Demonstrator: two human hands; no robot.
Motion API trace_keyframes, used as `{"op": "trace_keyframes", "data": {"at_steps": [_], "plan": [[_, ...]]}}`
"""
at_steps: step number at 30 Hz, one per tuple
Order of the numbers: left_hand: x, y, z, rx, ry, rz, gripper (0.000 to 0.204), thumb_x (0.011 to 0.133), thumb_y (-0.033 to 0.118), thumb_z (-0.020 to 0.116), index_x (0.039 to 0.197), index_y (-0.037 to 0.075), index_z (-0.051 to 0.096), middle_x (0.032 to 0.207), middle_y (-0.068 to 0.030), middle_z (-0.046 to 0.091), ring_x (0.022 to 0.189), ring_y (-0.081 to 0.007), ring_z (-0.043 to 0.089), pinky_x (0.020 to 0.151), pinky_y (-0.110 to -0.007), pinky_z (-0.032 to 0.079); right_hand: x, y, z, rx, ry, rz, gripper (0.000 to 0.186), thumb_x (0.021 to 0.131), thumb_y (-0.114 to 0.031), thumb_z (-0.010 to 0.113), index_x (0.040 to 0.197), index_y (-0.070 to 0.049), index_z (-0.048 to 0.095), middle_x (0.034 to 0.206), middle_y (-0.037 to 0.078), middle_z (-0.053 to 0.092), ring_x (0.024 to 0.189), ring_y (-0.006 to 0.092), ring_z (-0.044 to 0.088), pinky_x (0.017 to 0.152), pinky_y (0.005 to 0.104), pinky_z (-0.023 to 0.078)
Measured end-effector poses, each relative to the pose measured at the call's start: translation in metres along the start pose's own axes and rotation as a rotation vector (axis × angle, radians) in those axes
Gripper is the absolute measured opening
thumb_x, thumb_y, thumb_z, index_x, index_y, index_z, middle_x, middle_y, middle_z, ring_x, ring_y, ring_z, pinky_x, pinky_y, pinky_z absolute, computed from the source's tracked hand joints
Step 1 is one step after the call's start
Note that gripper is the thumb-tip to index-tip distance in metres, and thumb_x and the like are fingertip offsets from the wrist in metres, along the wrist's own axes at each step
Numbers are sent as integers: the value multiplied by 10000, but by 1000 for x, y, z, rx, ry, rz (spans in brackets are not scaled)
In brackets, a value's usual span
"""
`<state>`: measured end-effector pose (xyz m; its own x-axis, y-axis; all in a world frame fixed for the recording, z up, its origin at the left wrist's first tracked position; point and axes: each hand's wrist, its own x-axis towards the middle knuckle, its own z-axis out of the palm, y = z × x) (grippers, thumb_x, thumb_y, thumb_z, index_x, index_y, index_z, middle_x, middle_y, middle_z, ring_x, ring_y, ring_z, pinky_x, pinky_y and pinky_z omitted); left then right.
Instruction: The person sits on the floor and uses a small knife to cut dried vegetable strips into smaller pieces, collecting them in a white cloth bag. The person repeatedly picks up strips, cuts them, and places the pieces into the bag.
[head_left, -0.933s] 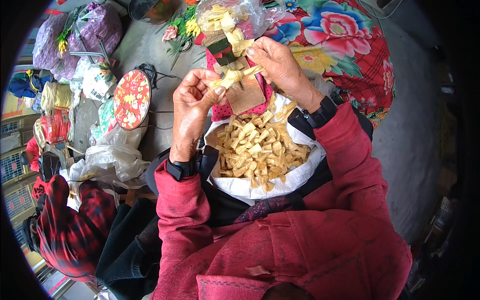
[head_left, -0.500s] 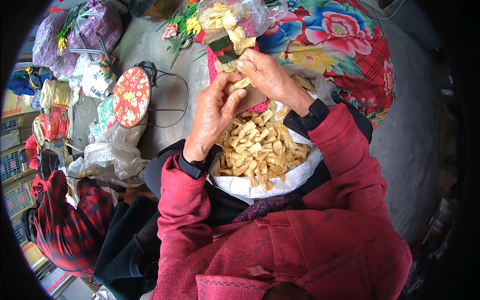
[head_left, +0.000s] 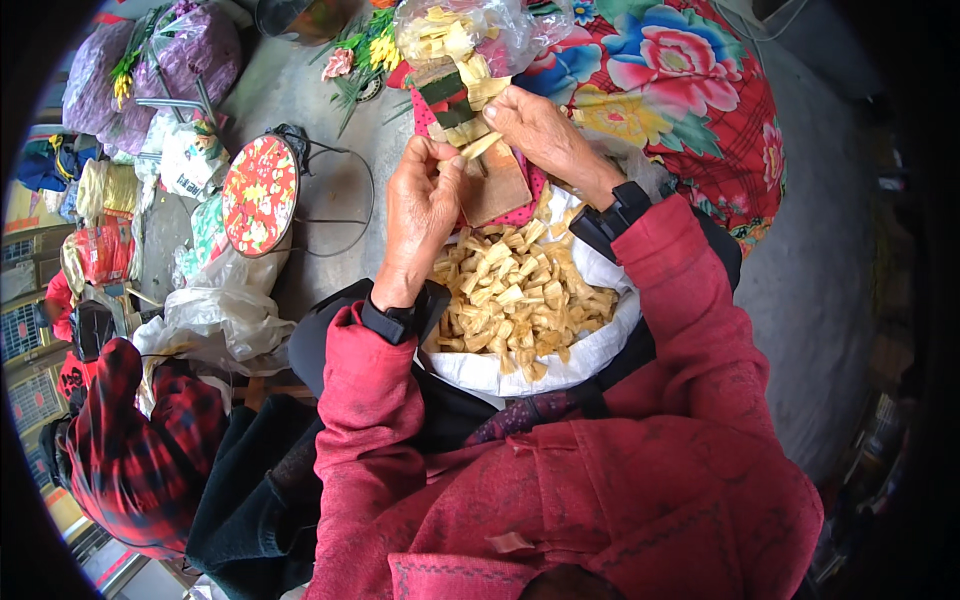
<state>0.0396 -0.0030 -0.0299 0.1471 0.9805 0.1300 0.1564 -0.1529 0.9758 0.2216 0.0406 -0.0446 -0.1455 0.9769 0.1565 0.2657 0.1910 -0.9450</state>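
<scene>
My left hand [head_left: 424, 198] pinches one end of a pale yellow dried strip [head_left: 482, 147] between thumb and fingers. The strip's other end points toward my right hand [head_left: 548, 145], whose fingers are drawn together. What they hold, if anything, is hidden. Beneath both hands lies a wooden board [head_left: 498, 195] with a dark green band [head_left: 442, 90] across it and more pale strips [head_left: 484, 88] at its far end. A pink dotted cloth [head_left: 535, 183] shows under the board. Close to me, a white sack [head_left: 520, 375] is full of small folded yellowish pieces [head_left: 525, 295].
Behind the board sits a clear plastic bag [head_left: 500, 25] with pale strips. A red floral cloth bundle [head_left: 690, 110] stands at the far right. Leftward are a round floral-topped stool [head_left: 261, 195], plastic bags [head_left: 225, 310], and a person in a plaid shirt [head_left: 150, 450].
My hands have moved slightly apart, uncovering more of the board. The strip now stretches from my left fingertips, where before a short piece stuck out between both hands.
</scene>
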Motion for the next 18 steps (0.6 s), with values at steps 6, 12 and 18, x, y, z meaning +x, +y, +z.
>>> {"op": "trace_keyframes", "data": {"at_steps": [6,12,18], "plan": [[5,-8,-4,530,-28,-22,59,852,56,600,854,3,573,696,-103,593,601,-199,562,569,-311,453,-11,4,0,-533,-73,-30,223,867,-233,608,896,-24,538,762,199,621,735,358,630,627,452,462],[1,35,-43,72,-807,-573,142,901,136,671,908,19,590,839,-3,634,785,-59,589,703,-207,478,-12,2,-12,-67,-265,84,308,865,-295,607,816,-9,504,629,66,532,584,205,533,564,371,427],[2,15,-15,-93,-203,-211,97,863,7,666,849,-9,572,729,18,580,663,-37,511,599,-203,434,-13,-19,-18,298,-487,251,470,975,-511,425,779,-96,530,668,-35,493,591,32,409,521,200,311]]}}
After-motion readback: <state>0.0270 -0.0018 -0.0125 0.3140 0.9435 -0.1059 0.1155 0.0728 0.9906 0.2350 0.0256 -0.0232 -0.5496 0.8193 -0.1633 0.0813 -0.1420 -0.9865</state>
